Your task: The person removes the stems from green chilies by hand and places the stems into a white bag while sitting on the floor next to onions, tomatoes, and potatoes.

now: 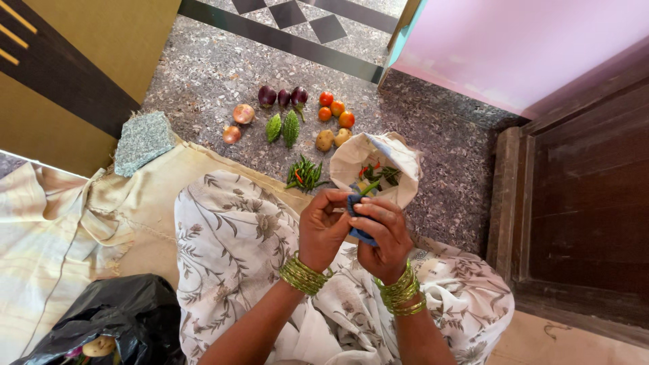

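Over my lap, my left hand (323, 228) and my right hand (384, 238) meet. Together they pinch a green chilli (369, 188) against a small blue-handled tool (358, 217) that my right hand grips; its blade is hidden. Both wrists carry green bangles. Just beyond my fingers stands an open white cloth bag (351, 161) with green and red chillies inside. Left of the bag a small pile of green chillies (304, 174) lies on the floor.
On the speckled stone floor lie three aubergines (282, 96), two onions (238, 123), two bitter gourds (282, 127), several tomatoes (335, 109) and two potatoes (332, 138). A grey stone block (142, 140) sits left, a black plastic bag (108, 318) lower left, a wooden door frame (514, 203) right.
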